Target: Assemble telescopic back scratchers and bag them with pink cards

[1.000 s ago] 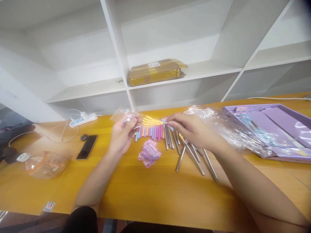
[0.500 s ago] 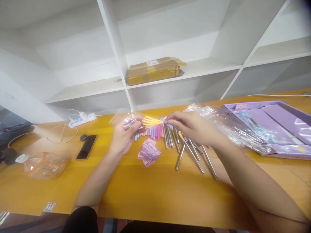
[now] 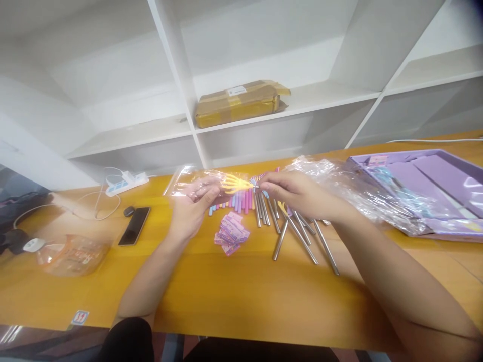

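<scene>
My right hand pinches the thin metal end of a yellow hand-shaped back scratcher, its spread fingers pointing left. Closed on a clear plastic bag is my left hand, right by the yellow fingertips. Whether the tips are inside the bag I cannot tell. Below the hands lie a pile of pink printed cards and a row of pastel-coloured sticks. Several silver metal tubes are spread under and beside my right hand, some with coloured ends.
At the right, crumpled clear plastic lies against a purple box. A phone, a power strip and an orange-tinted bottle are on the left. A taped carton sits on the white shelf behind.
The clear bag now stretches farther out to the left of my left hand. The yellow back scratcher stays between my hands, its fingers close to the bag. The view has shifted slightly.
</scene>
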The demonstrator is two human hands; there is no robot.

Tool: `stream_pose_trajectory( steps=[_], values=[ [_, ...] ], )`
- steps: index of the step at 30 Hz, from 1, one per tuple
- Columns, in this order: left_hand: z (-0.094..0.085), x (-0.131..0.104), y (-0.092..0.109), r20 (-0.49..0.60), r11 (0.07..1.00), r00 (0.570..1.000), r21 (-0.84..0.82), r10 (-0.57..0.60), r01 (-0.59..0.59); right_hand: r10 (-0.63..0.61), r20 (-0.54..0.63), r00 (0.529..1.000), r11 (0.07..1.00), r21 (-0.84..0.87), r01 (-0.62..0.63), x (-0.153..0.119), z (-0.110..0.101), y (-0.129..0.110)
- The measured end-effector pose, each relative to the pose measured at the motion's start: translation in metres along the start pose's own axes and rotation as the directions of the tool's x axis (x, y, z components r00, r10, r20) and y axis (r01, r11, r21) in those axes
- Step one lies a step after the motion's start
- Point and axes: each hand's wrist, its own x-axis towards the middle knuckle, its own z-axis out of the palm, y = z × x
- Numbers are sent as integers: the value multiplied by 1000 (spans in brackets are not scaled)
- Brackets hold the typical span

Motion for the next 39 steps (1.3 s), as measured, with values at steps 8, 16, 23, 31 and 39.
stream_pose_trajectory(
  steps=[8,16,23,31,39],
  values=[
    [11,-2,4,30,999,999,-20,-41,42,-44,-51,998,996,-85,39,2,8,3],
    [9,2,-1,-25,995,1000,-100,-18,15,-83,-34,996,991,-105,79,3,12,-4],
    [8,3,-14,19,996,998,-66,-53,54,-12,-41,999,999,-37,11,4,21,-6],
    [9,6,-26,92,997,994,-37,-58,62,183,-47,982,978,107,-177,0,36,-13],
    [17,2,-32,135,986,981,-65,-140,150,154,0,988,977,148,-152,0,38,-17]
  ],
)
